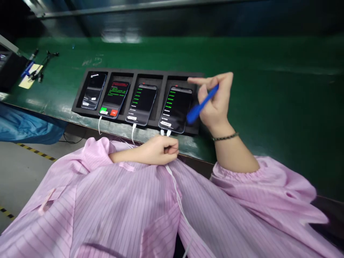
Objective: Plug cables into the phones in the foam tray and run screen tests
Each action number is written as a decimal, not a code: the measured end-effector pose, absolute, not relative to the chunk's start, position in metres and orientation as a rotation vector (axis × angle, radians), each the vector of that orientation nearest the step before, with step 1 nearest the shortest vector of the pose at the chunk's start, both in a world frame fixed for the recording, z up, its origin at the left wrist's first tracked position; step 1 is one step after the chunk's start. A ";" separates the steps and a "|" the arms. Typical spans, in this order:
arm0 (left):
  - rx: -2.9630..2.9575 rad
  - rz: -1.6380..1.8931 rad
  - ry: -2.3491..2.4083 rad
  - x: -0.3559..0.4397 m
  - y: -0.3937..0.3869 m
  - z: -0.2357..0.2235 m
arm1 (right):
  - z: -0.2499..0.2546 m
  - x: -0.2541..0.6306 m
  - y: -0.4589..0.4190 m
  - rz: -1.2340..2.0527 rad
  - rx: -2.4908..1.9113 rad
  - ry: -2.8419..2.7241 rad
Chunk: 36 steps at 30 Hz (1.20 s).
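Note:
My right hand [215, 102] is closed on a blue pen [202, 104], its forefinger stretched out over the top of the rightmost phone [175, 109]. My left hand [158, 150] is curled shut on white cables [177, 193] just below that phone's plugs [165, 132], at the table's near edge. A black tray [80, 96] on the green belt holds several phones side by side: the leftmost phone [93, 90] is dark, the second phone [114, 99] shows red text with green and red buttons, the third phone [141, 104] shows green text lines.
The green belt [268, 89] stretches right and behind the tray. Pens and small cables lie on a yellow note [30, 75] at the far left beside a dark box [9, 70]. A blue cover [27, 125] and grey floor with striped tape lie below left.

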<state>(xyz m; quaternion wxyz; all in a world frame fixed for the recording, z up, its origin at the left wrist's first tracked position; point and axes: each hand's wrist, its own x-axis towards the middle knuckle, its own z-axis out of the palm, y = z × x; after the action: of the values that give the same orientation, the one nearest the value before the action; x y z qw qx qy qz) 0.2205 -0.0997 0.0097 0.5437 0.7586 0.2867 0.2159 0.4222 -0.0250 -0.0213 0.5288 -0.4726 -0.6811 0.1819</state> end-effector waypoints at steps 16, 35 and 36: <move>1.951 1.128 0.876 0.124 -0.100 0.056 | -0.038 0.422 -0.071 0.343 -1.153 -1.853; 2.476 0.847 1.182 0.098 -0.070 0.018 | -0.027 0.404 -0.091 0.221 -1.087 -1.824; 2.482 0.785 1.161 0.100 -0.069 0.019 | -0.027 0.404 -0.091 0.224 -1.082 -1.819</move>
<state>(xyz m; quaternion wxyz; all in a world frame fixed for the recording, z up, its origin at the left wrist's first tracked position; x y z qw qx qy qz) 0.0996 -0.0692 0.0188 0.1450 0.8616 0.4030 0.2725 0.4040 -0.0909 -0.0271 0.4851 -0.4446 -0.7474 0.0919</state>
